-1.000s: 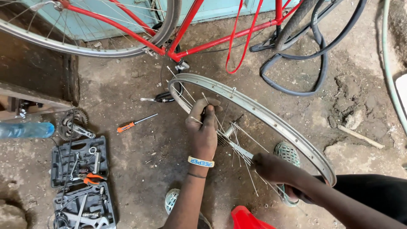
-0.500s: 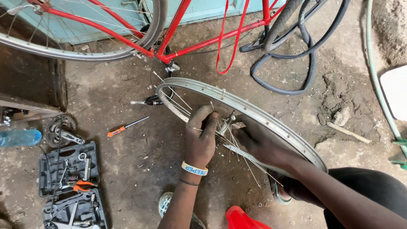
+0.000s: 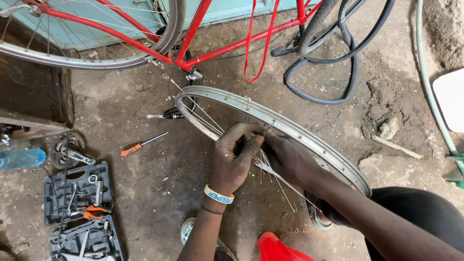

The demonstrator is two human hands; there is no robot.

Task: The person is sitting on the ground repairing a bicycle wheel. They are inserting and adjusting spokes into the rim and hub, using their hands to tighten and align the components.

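Metal rim (image 3: 290, 123) leaves open concrete floor (image 3: 145, 193) on its left; both the left hand (image 3: 234, 159) and the right hand (image 3: 290, 159) pinch, probably, thin loose spokes (image 3: 270, 171).

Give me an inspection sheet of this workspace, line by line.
Surface: dirty concrete floor, cracked at right.
Job's things: bare wheel rim with loose spokes.
Clutter: orange-handled screwdriver, open tool case, sprocket, blue bottle.
Hands: left hand and right hand meet at the spokes inside the rim, fingers pinched.
Cables: black tube loops; green hose.
Surroundings: red bicycle frame, blue wall.
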